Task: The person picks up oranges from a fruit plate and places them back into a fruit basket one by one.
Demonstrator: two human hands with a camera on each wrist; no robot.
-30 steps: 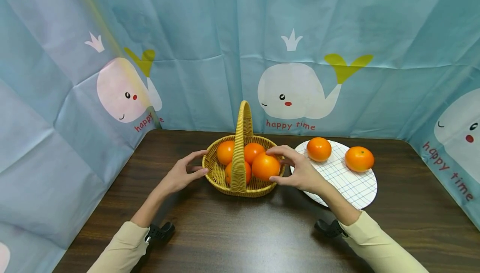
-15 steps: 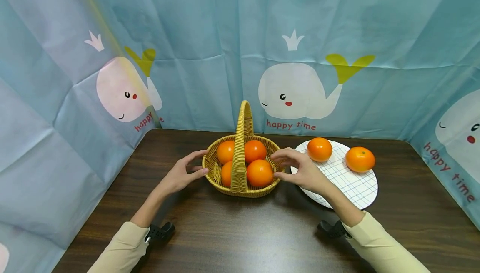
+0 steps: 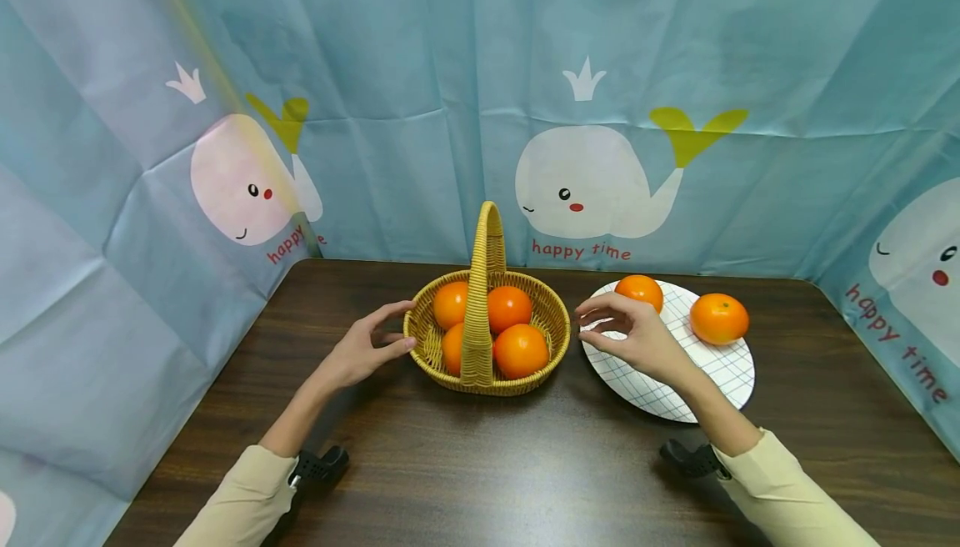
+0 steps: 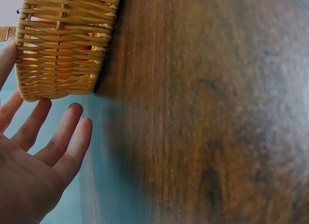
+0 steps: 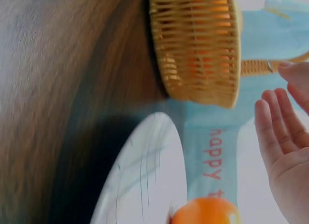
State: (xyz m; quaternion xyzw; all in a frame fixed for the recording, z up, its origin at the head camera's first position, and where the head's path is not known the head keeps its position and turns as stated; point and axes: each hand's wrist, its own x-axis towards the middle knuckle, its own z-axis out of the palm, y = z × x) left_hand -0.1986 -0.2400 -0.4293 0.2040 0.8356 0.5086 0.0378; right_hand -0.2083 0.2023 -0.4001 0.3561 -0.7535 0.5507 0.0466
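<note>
1. Golden wicker in the head view: a basket (image 3: 550, 305) just below centre, towards 6 o'clock, upright on the dark wooden table (image 3: 480, 464), with a handle (image 3: 480, 288) arching over its middle.
2. Inside it, same view: four orange fruits (image 3: 522, 352), at about 10, 1, 4 and 8 o'clock, the last partly behind the handle.
3. At the basket's 9 o'clock: the left hand (image 3: 362, 351), relaxed, with thumb and forefinger well parted and touching the rim, not wrapped round it.
4. At the basket's 3 o'clock: the right hand (image 3: 636, 340), apart from the rim, over the plate's 9 o'clock side, with gently bent fingers, a small gap to the thumb, nothing held.
5. Towards 4 o'clock: a white checked plate (image 3: 731, 363), with one fruit (image 3: 640, 290) at its 11 o'clock, partly behind the right hand, and another fruit (image 3: 718, 318) at 2.
6. From 9 round to 3 o'clock: a pale blue curtain (image 3: 375, 30) with printed whales.
7. Left wrist view: basket at 10 o'clock, left hand at 8, with long, spread fingers against the wicker.
8. Right wrist view: basket at 1 o'clock, plate at 6, fruit at 5, right hand between 3 and 4, loosely extended.
</note>
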